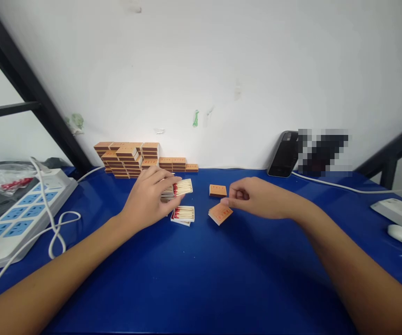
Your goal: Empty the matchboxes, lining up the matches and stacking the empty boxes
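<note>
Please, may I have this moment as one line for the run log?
left hand: around match tray | right hand: touching orange matchbox cover | near: second match tray | back: stacked matchboxes

Forward-down head view over tabletop [201,284]

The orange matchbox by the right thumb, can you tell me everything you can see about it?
The orange matchbox is small, flat and looks like cardboard. Its broad face has darker reddish printing, too small to read, and a thin pale edge shows along its left side. It sits askew and looks tilted, with one corner pointing toward us. The thumb of the right hand touches its far edge. I can't tell whether it rests on the blue table or has matches inside.
</note>
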`<state>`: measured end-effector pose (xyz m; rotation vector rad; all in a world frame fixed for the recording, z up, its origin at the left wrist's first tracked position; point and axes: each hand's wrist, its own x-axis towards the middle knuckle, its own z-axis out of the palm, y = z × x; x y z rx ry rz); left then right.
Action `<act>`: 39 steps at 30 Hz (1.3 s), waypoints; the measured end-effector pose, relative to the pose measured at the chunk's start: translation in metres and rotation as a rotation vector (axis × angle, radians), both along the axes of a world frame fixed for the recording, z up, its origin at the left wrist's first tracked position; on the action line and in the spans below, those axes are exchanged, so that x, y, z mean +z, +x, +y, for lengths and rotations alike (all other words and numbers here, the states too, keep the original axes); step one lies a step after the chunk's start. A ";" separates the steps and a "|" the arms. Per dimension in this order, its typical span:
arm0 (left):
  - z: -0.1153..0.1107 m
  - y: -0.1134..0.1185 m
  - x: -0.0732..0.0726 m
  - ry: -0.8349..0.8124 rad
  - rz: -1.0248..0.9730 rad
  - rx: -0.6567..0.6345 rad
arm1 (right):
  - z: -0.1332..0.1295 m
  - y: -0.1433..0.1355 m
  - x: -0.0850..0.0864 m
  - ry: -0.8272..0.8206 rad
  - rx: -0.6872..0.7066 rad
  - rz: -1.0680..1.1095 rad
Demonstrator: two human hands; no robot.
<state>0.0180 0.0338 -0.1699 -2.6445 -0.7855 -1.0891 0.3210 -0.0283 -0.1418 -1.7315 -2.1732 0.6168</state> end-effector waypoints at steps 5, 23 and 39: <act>0.002 -0.002 -0.003 -0.055 0.146 -0.026 | 0.009 -0.005 -0.005 0.299 -0.153 -0.164; -0.008 0.001 0.009 -0.114 0.172 -0.080 | -0.010 -0.055 -0.028 0.449 0.201 0.216; -0.013 0.005 0.006 -0.155 0.168 -0.147 | -0.009 -0.058 -0.035 0.491 0.196 0.167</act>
